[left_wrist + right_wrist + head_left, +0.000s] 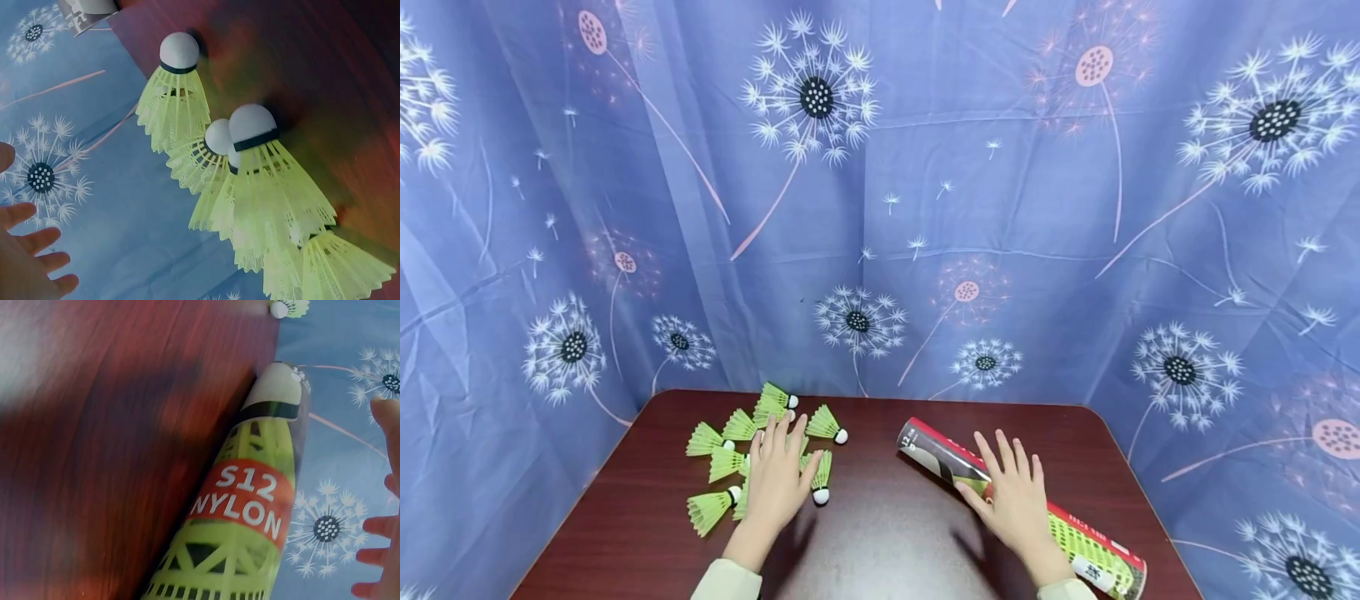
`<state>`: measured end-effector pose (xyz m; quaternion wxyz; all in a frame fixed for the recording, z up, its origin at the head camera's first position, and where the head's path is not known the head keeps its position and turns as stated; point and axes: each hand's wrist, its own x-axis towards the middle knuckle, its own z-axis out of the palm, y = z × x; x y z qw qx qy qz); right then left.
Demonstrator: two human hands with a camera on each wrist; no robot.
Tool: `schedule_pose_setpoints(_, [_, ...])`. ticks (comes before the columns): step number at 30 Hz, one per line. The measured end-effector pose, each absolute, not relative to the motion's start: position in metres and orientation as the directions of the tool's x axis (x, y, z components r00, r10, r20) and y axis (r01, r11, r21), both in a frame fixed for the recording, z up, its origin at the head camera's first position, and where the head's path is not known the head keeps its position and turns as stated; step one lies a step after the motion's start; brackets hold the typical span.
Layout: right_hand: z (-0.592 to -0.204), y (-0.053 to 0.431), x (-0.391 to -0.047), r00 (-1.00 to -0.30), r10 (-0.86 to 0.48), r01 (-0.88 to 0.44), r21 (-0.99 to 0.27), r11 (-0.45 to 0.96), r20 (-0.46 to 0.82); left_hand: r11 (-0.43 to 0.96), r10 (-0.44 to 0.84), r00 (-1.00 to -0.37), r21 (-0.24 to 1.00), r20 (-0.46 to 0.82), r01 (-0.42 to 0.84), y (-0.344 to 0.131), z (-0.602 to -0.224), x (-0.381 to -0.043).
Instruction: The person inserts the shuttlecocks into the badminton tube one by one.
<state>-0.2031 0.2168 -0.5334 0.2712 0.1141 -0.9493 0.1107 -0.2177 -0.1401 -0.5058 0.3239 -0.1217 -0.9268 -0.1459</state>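
Several yellow-green shuttlecocks (706, 510) with white heads and black bands lie in a loose group on the left of the table. My left hand (780, 477) is over the right part of this group, fingers spread, hiding some of them; the left wrist view shows shuttlecocks (176, 100) close together and the hand (31, 262) with nothing in it. On the right a shuttlecock tube (1101, 554) lies slantwise, printed "S12 NYLON" (240, 494) in the right wrist view. Above its middle is my right hand (1018, 504), fingers spread; whether it touches the tube I cannot tell.
The dark red-brown table (880, 533) has rounded far corners. A blue curtain (917, 208) with dandelion prints hangs behind it and along both sides. One shuttlecock (823, 423) lies near the far edge, a little right of the group.
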Motion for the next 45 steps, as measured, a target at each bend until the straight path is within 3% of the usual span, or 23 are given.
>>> schedule_pose_setpoints(9, [-0.535, 0.228, -0.202, -0.779, -0.312, -0.431, -0.104, 0.896, 0.543, 0.898, 0.252, -0.725, 0.125, 0.641, 0.422, -0.158, -0.507, -0.223])
schedule_pose_setpoints(18, [-0.542, 0.252, -0.206, -0.736, -0.451, -0.546, -0.048, 0.836, 0.505, 0.871, 0.314, -0.775, 0.158, 0.548, 0.465, -0.177, -0.515, -0.238])
schedule_pose_setpoints(28, [-0.547, 0.27, -0.215, -0.645, -0.602, -0.669, 0.032, 0.742, 0.471, 0.828, 0.334, -0.841, 0.294, 0.426, 0.478, -0.185, -0.532, -0.247])
schedule_pose_setpoints(34, [-0.553, 0.278, -0.22, -0.574, -0.685, -0.741, 0.073, 0.668, 0.449, 0.783, 0.456, -0.818, 0.279, 0.351, 0.557, -0.187, -0.539, -0.254])
schedule_pose_setpoints(45, [-0.559, 0.276, -0.229, -0.53, -0.735, -0.781, 0.094, 0.617, 0.422, 0.747, 0.497, -0.805, 0.312, 0.323, 0.587, -0.186, -0.553, -0.261])
